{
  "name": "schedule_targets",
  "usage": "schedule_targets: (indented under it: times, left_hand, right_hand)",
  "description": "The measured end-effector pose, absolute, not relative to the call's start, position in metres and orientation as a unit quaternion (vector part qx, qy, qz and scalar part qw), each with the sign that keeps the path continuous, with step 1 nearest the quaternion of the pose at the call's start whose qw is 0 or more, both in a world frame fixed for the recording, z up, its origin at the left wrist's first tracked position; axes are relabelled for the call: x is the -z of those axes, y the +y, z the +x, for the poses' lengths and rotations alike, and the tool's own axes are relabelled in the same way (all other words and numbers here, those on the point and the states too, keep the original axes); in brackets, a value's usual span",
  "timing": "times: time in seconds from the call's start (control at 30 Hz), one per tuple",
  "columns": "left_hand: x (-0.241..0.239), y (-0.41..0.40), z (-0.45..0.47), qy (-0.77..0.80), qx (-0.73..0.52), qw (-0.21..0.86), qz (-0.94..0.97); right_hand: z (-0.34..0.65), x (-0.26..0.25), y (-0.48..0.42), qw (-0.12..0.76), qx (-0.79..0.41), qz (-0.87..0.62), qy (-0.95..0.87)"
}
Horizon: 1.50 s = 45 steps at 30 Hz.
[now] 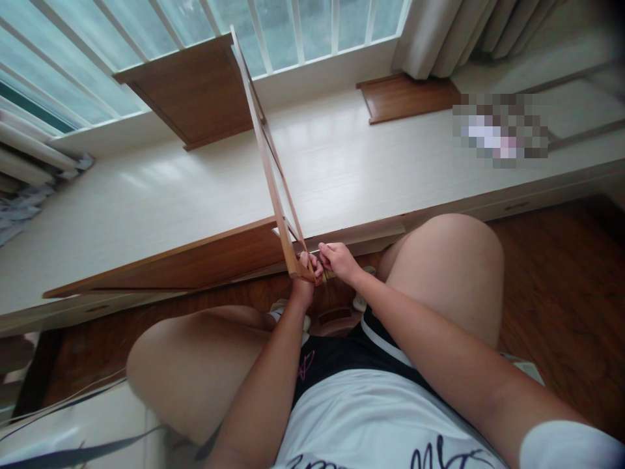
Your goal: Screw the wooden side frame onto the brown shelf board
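A wooden frame (pixel 271 172) of narrow rails stands across the white window ledge, with its near end over the edge. A brown wooden panel (pixel 195 91) stands upright at its far end, and a second brown panel (pixel 195 264) extends left from its near end. My left hand (pixel 308 268) is closed around the near end of the frame. Just to the right, my right hand (pixel 340 262) is closed, thumb and finger pinched together beside the frame. Whatever is in that pinch is too small to make out.
The white ledge (pixel 322 163) runs below a barred window (pixel 293 32). Another brown panel (pixel 407 98) lies flat at the back right, by a curtain (pixel 424 39). A pixelated patch covers something farther right. My bare knees flank my hands above the wooden floor (pixel 547 280).
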<state>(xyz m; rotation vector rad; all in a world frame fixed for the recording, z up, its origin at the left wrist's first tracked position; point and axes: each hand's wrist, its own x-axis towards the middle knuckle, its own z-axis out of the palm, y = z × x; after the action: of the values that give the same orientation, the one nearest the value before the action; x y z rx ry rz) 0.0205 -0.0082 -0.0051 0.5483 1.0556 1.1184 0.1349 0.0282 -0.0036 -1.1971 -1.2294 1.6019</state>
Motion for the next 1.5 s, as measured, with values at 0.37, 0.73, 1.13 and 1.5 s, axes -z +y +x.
schedule_targets:
  times: [0.37, 0.73, 1.13, 1.5]
  left_hand:
    - [0.006, -0.008, 0.019, 0.465, -0.495, 0.691, 0.247]
    - [-0.001, -0.036, 0.019, 0.533, -0.466, 0.69, 0.15]
    - [-0.089, -0.128, 0.043, 0.47, -0.269, 0.815, 0.207]
    - [-0.114, -0.133, 0.089, 0.48, -0.304, 0.655, 0.498]
  right_hand:
    - [0.134, -0.006, 0.036, 0.299, -0.712, -0.487, -0.407]
    - [0.132, -0.007, 0.035, 0.291, -0.724, -0.49, -0.39]
    - [0.131, -0.011, 0.034, 0.307, -0.728, -0.505, -0.346]
    - [0.132, -0.005, 0.038, 0.317, -0.733, -0.497, -0.338]
